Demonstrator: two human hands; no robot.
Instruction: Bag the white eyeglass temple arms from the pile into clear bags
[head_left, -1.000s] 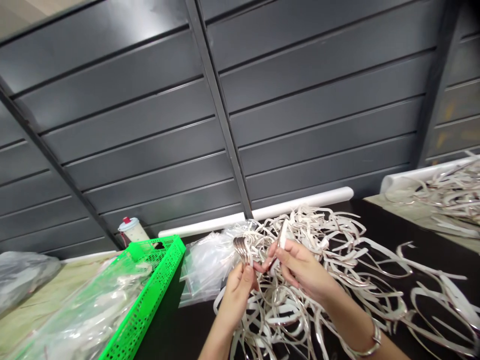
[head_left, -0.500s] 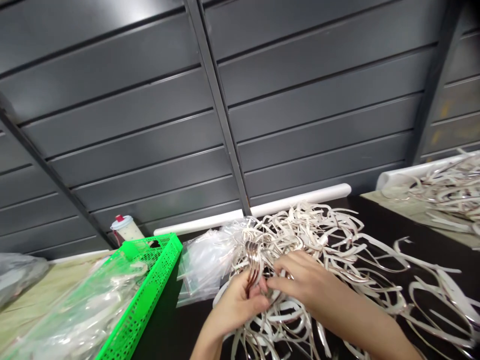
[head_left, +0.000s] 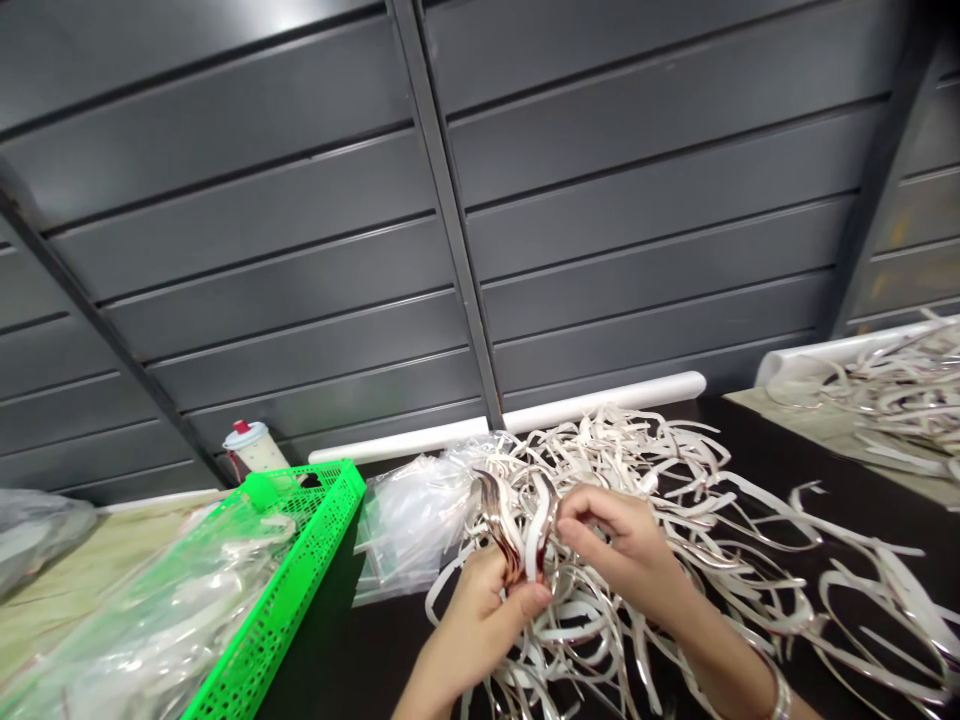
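Note:
My left hand [head_left: 484, 615] is closed around the lower ends of several curved strips [head_left: 501, 515], glossy brown on one side and white on the other. They fan upward from between thumb and fingers. My right hand [head_left: 619, 540] is pinched at the edge of one more curved strip [head_left: 537, 525], white with a brown edge, whose lower end meets the left fingers. Beneath and behind both hands spreads a tangled pile of white and brown strips [head_left: 600, 455]. Clear plastic bags [head_left: 409, 510] lie just left of the pile.
A green perforated basket [head_left: 281, 590] holding bagged strips stands on the left, with a lidded cup [head_left: 255, 450] behind it. White rolls [head_left: 607, 398] lie along the grey panelled wall [head_left: 660, 170]. More strips [head_left: 911, 400] are heaped at the far right of the dark table [head_left: 757, 430].
My right hand has drawn slightly up and right, with one strip now standing apart from the left hand's bunch. The bunch has turned, showing more white.

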